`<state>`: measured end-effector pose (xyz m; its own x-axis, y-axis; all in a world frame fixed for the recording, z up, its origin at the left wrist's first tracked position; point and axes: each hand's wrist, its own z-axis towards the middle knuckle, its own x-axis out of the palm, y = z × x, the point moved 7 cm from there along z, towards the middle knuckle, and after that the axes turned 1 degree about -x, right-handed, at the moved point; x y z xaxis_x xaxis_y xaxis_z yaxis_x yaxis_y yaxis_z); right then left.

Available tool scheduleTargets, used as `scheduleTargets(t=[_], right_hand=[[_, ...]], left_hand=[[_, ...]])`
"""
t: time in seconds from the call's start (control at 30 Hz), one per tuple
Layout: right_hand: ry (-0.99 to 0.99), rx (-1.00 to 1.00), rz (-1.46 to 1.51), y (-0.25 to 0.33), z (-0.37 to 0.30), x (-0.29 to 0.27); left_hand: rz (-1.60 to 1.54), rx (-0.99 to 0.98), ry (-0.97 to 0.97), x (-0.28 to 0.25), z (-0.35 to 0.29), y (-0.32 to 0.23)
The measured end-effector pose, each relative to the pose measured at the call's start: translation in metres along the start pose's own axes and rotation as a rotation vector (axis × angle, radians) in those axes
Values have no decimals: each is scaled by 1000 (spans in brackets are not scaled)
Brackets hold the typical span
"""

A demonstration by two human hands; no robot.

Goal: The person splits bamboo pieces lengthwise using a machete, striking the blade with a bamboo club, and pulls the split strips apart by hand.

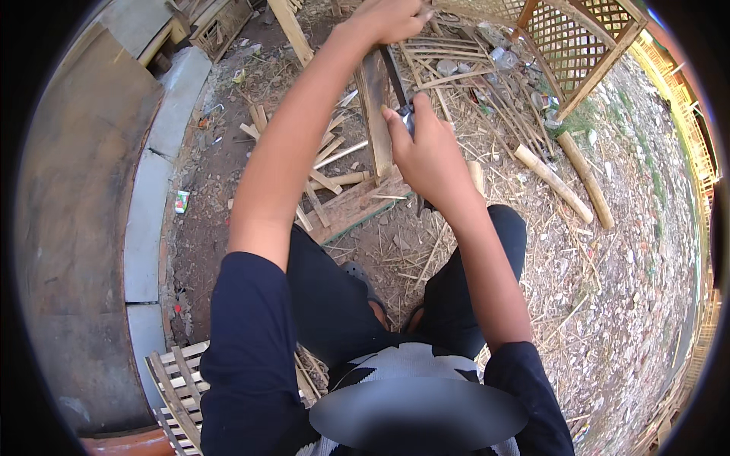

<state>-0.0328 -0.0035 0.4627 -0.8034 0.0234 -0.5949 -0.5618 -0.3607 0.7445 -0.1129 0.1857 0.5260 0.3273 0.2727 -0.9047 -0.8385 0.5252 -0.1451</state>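
Your right hand (426,148) clenches a dark-handled long metal blade (394,74) beside a brown wooden board (373,110), seemingly unfinished; what your left hand (386,20) holds is unclear.

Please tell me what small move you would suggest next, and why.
I would probably ease the left hand a little away from the far end of the long dark tool: the right hand grips that tool's near end, its length runs beside the wooden board, and its far end reaches close to the left fingers.
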Motion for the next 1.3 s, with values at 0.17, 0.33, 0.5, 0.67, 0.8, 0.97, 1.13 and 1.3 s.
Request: scheduleTargets(t=[0.17,0.33,0.5,0.67,0.8,0.97,1.13,1.3], right_hand=[[68,41,45,-6,10,-14],[15,14,-7,-12,3,-31],[20,0,53,-24,15,-46],[57,66,32,-52,22,-61],[34,30,88,-47,34,-70],[73,46,57,-64,45,-69],[34,68,56,-86,37,-71],[91,147,194,-79,33,-77]], left_hand=[[-169,82,21,2,41,-10],[-83,160,-56,-10,57,-37],[-192,126,-109,12,66,-19],[-506,63,43,12,105,-45],[-130,334,-357,-46,117,-69],[-1136,-127,-31,49,125,-7],[-419,68,-791,3,74,-36],[-898,-420,-929,5,-65,-68]])
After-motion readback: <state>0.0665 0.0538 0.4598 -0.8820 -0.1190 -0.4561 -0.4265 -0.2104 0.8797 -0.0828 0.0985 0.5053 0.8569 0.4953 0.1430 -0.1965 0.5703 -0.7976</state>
